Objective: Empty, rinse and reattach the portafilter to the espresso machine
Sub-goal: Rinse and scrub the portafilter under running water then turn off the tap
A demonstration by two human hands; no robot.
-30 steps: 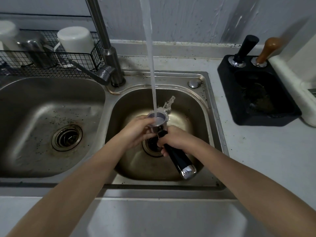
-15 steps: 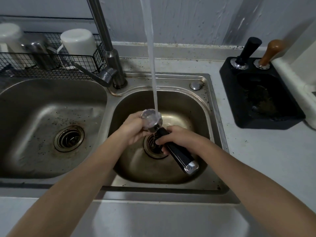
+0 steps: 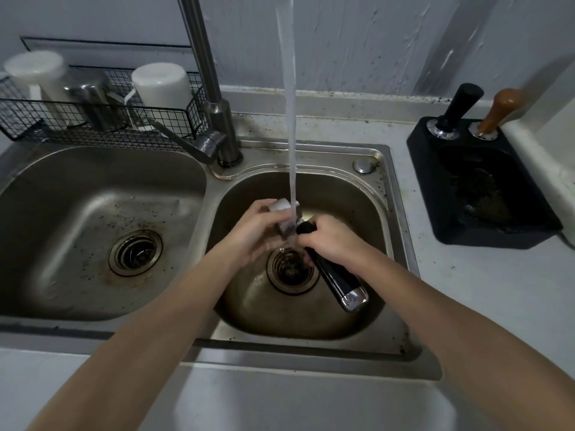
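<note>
The portafilter [image 3: 337, 276] has a black handle with a chrome end cap and a metal basket head. It is held over the drain [image 3: 292, 269] of the right sink basin [image 3: 351, 194], tilted with its head up and to the left. My right hand [image 3: 329, 241] grips the handle near the head. My left hand [image 3: 256, 227] wraps the metal head from the left. The water stream [image 3: 291, 119] from the tap falls onto the head between my hands. The espresso machine is out of sight.
The faucet [image 3: 217, 119] stands behind and between the two basins. The left basin [image 3: 93, 225] is speckled with coffee grounds. A wire rack [image 3: 102, 119] with cups sits at the back left. A black knock box tray [image 3: 485, 194] with two tampers stands on the right counter.
The portafilter head has tipped over to the left under the stream, and my left hand has shifted up around it. My right hand still grips the handle.
</note>
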